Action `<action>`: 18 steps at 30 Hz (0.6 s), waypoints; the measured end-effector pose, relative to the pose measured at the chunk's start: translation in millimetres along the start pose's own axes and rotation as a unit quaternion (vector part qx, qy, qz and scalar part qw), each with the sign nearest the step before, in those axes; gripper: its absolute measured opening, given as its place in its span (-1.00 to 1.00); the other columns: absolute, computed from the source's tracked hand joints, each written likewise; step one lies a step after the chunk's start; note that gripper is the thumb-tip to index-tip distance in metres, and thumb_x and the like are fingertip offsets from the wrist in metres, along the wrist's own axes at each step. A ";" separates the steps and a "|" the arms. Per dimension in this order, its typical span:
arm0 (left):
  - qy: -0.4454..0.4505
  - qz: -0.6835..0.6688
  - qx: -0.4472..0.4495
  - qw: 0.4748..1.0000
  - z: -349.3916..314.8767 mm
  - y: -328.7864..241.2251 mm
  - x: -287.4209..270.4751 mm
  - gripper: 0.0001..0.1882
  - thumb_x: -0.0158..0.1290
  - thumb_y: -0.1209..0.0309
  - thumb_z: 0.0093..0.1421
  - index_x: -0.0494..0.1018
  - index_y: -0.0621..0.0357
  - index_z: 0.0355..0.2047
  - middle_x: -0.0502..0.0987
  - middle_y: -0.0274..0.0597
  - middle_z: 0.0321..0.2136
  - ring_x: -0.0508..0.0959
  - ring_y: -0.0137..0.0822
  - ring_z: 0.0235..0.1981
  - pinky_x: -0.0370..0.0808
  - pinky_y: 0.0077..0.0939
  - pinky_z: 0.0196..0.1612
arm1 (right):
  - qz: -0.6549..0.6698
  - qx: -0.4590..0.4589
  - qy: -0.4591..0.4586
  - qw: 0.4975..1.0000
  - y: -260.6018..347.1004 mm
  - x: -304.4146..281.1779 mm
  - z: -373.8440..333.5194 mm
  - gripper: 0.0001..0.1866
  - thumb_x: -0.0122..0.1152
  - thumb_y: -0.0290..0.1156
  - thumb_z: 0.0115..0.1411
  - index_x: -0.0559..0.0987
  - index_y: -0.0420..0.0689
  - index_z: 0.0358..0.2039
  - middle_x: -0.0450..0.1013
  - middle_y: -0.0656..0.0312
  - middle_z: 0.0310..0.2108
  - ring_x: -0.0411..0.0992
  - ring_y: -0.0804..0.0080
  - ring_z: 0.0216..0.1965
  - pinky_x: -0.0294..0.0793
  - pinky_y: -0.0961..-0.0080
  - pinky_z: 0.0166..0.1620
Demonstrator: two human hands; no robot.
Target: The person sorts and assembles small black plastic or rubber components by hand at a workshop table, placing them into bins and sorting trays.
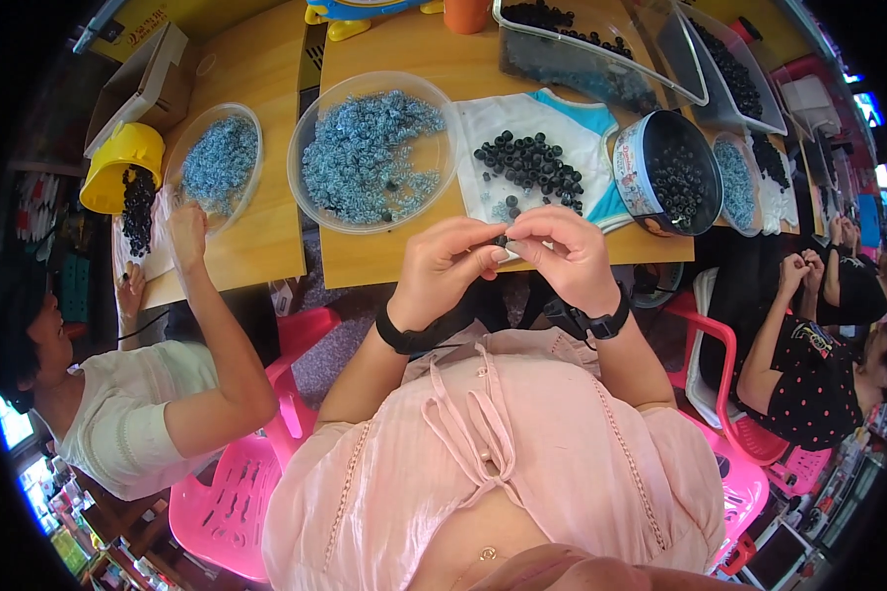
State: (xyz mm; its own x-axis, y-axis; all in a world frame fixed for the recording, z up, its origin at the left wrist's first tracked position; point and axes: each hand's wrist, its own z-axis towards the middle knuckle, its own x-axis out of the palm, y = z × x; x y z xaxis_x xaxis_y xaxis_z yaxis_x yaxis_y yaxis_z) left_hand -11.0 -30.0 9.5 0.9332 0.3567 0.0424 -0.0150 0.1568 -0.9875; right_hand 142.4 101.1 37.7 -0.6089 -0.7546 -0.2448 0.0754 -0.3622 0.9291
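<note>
Left hand (pixel 434 271) and right hand (pixel 570 258), grips clamped on a small dark piece (pixel 503 240), were above the near edge of the bench (pixel 365 264); black parts (pixel 537 167) lay beyond.

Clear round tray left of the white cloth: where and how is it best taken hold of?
Probably by the left rim, coming from the left. That side of the clear round tray seems to jut past the edge of the wooden table, so there may be room underneath; its right rim meets the white cloth. Keep it level: loose blue coils fill it.
</note>
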 end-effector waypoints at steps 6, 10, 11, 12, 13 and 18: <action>-0.021 -0.023 0.010 0.999 -0.8 -2.3 3.5 -0.74 0.21 0.58 0.19 0.60 0.31 -0.09 0.59 -0.16 -0.36 0.59 -0.47 -0.51 0.51 -0.61 -0.45 | -0.101 -0.044 0.001 0.994 8.9 -0.5 2.2 -0.86 0.33 -0.62 0.11 0.63 -0.22 -0.28 0.57 0.11 -0.28 0.56 0.27 -0.28 0.55 0.47 -0.22; -0.025 0.035 0.037 0.998 -0.3 -5.2 3.7 -0.75 0.22 0.57 0.19 0.60 0.32 -0.10 0.59 -0.14 -0.36 0.59 -0.46 -0.51 0.51 -0.61 -0.45 | -0.159 -0.094 0.006 0.983 15.4 -0.3 4.7 -0.85 0.29 -0.64 0.13 0.61 -0.21 -0.26 0.56 0.11 -0.29 0.55 0.24 -0.29 0.55 0.44 -0.24; -0.025 0.043 0.041 0.998 -0.5 -4.5 3.1 -0.75 0.22 0.57 0.18 0.60 0.32 -0.10 0.59 -0.14 -0.36 0.59 -0.46 -0.51 0.51 -0.61 -0.45 | -0.189 -0.122 0.010 0.974 16.3 -0.2 5.0 -0.85 0.28 -0.64 0.13 0.61 -0.21 -0.26 0.55 0.11 -0.30 0.55 0.23 -0.28 0.55 0.44 -0.23; -0.025 0.043 0.041 0.998 -1.0 -3.6 2.3 -0.75 0.22 0.57 0.18 0.60 0.32 -0.10 0.59 -0.14 -0.36 0.59 -0.46 -0.51 0.51 -0.61 -0.45 | -0.188 -0.122 0.010 0.974 16.8 -0.2 5.2 -0.85 0.28 -0.64 0.13 0.61 -0.21 -0.26 0.55 0.11 -0.30 0.55 0.23 -0.28 0.55 0.44 -0.23; -0.022 0.044 0.040 0.998 -1.4 -2.7 1.6 -0.75 0.22 0.58 0.18 0.60 0.32 -0.11 0.59 -0.14 -0.37 0.59 -0.46 -0.51 0.51 -0.61 -0.45 | -0.193 -0.131 0.015 0.972 17.4 -0.5 5.4 -0.86 0.29 -0.64 0.14 0.61 -0.22 -0.26 0.55 0.11 -0.30 0.55 0.24 -0.27 0.54 0.45 -0.22; -0.020 0.033 0.034 0.999 -1.7 -7.8 2.6 -0.74 0.23 0.59 0.17 0.60 0.32 -0.11 0.59 -0.14 -0.37 0.58 -0.45 -0.52 0.52 -0.61 -0.46 | -0.102 -0.079 0.026 0.991 6.5 -1.7 0.2 -0.86 0.30 -0.62 0.17 0.62 -0.25 -0.23 0.56 0.18 -0.29 0.54 0.36 -0.26 0.54 0.53 -0.20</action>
State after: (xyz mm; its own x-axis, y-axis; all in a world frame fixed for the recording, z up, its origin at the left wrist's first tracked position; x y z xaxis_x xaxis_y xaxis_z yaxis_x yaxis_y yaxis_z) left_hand -7.9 -31.9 17.0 0.9147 0.4038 -0.0145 -0.1012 0.1942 -0.9757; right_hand 143.8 100.2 44.2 -0.5834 -0.6824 -0.4404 0.0804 -0.5881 0.8048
